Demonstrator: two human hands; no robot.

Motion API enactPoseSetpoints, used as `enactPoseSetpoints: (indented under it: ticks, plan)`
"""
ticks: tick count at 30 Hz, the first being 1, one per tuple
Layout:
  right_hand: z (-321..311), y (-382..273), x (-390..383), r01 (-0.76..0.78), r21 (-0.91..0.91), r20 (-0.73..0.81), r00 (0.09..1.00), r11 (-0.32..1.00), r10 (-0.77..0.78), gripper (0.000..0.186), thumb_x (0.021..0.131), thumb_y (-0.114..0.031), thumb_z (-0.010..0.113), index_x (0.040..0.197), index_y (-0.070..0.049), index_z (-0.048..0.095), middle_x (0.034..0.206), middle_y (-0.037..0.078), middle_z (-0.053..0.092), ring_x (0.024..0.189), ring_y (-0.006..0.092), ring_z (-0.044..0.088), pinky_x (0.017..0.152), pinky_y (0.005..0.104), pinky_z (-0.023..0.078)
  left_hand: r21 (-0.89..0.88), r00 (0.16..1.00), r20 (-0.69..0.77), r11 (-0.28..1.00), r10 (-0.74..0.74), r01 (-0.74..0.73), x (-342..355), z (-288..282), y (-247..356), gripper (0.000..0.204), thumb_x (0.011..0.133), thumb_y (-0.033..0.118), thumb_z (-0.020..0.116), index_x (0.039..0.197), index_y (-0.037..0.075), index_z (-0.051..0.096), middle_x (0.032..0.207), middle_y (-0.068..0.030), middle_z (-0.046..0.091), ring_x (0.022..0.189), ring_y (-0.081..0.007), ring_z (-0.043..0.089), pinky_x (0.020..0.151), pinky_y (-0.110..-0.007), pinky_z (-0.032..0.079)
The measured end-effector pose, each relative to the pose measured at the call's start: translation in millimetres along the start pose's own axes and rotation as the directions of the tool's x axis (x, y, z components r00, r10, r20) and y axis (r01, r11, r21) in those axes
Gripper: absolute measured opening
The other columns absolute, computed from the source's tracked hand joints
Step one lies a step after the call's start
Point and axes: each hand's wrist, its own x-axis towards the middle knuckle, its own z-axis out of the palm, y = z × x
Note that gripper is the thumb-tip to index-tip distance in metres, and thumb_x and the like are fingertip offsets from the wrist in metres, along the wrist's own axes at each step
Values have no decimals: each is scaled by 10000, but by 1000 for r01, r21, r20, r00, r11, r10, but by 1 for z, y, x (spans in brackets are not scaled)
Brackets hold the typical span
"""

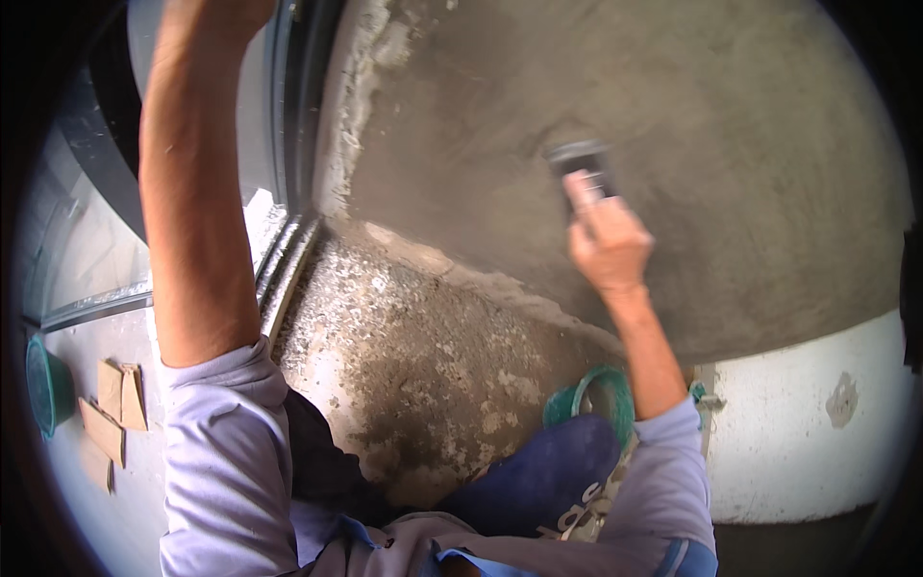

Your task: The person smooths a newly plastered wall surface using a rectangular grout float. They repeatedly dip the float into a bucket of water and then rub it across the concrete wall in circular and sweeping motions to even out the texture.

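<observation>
My right hand [610, 240] is closed around a small trowel [584, 162], its dark, flat head blurred by motion. The trowel is against the grey plastered wall [461, 125], where faint smear marks surround it. Stretched upward along the window frame is my left arm [197, 192]. Only the base of my left hand [226, 8] shows at the top edge; its fingers are cut off, so what it touches is hidden.
A dark-framed glass window or door [288, 115] stands at the left. Beyond it are a green basin [48, 388] and several cardboard pieces [104, 431]. Green buckets [606, 392] sit by my knee on the rough, mortar-spattered floor [413, 337]. A white panel [779, 442] lies lower right.
</observation>
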Motion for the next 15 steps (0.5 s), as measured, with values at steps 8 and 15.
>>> enactPoseSetpoints:
  ticks: [8, 15]
  plan:
    - [10, -79, 108, 120, -2, -14, 993, 993, -120, 733, 787, -120, 701, 1464, -367, 565, 788, 33, 540, 623, 241, 614, 552, 400, 565, 165, 984, -117, 979, 136, -116, 9, -80, 31, 325, 1030, 272, 556, 1217, 41, 689, 1064, -85, 675, 877, -135, 655, 746, -251, 513]
    - [-63, -22, 171, -22, 51, -223, 974, 998, 33, 683, 796, -142, 705, 1443, -329, 594, 774, 62, 569, 611, 267, 643, 563, 410, 565, 133, 943, -149, 951, 299, -280, 33, -77, 49, 323, 1043, 225, 519, 1233, 30, 693, 1103, -125, 699, 926, -171, 687, 775, -269, 536]
